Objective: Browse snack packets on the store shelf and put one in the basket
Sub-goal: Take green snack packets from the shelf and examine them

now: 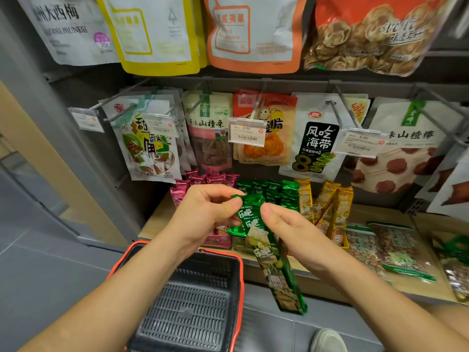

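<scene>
While the left hand and the right hand both pinch the top end of a long green snack packet between thumb and fingertips, the packet hangs down just in front of the shelf's front edge, with its lower end beside the right rim of the basket. I cannot tell whether one packet or two stacked ones are held. The step in hand looks like the close of browsing: a packet is off the shelf and being looked over, not yet in the basket. The next move, I judge, calls for carrying it left and down past the red rim and then loosening both hands, taking care that the long foil does not snag on that rim. The wooden shelf carries upright rows of pink packets, green packets and yellow packets toward its back edge, with flat bags of nuts toward its right end. Above them, pouches hang on metal pegs behind price tags. The floor is grey tile, and a shoe shows at the bottom.
</scene>
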Action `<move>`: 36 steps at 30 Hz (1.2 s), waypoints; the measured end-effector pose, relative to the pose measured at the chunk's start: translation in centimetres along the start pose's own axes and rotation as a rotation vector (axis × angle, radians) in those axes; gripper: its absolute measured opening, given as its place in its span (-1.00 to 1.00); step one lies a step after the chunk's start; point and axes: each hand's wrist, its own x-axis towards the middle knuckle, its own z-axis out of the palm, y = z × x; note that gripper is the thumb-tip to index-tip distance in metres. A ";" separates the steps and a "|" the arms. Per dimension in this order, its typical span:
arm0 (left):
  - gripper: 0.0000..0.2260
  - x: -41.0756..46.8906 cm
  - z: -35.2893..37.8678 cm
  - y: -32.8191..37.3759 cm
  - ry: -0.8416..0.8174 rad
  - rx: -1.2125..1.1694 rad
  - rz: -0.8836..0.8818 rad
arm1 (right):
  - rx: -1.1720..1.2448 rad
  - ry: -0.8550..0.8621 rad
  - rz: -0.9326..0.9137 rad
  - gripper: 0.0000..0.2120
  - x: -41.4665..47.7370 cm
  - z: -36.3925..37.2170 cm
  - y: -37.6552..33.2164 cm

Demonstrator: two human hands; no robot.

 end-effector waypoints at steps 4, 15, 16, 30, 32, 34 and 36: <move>-0.77 0.1 -0.1 0.0 -0.001 0.041 0.023 | -0.012 0.077 -0.034 -0.60 0.2 0.0 0.2; -0.70 -0.6 -0.5 -0.2 -0.178 0.913 0.655 | -0.320 0.095 0.032 -0.56 0.2 -1.2 0.5; -0.64 -0.7 -0.5 0.0 -0.193 0.929 0.667 | -0.336 0.099 0.039 -0.49 0.2 -1.4 0.5; -0.60 0.2 -0.9 -0.3 0.039 0.463 0.484 | -0.135 -0.168 0.297 -0.47 -0.8 -2.9 -0.8; -0.62 0.5 -1.5 -0.3 0.074 0.386 0.403 | -0.124 -0.146 0.275 -0.53 -1.1 -2.9 -1.1; -0.63 0.3 -1.7 -0.1 0.047 0.518 0.466 | -0.147 -0.109 0.265 -0.56 -1.0 -2.7 -1.1; -0.69 0.1 -2.1 0.1 -0.002 0.821 0.669 | -0.179 -0.094 0.267 -0.62 -1.0 -2.7 -1.1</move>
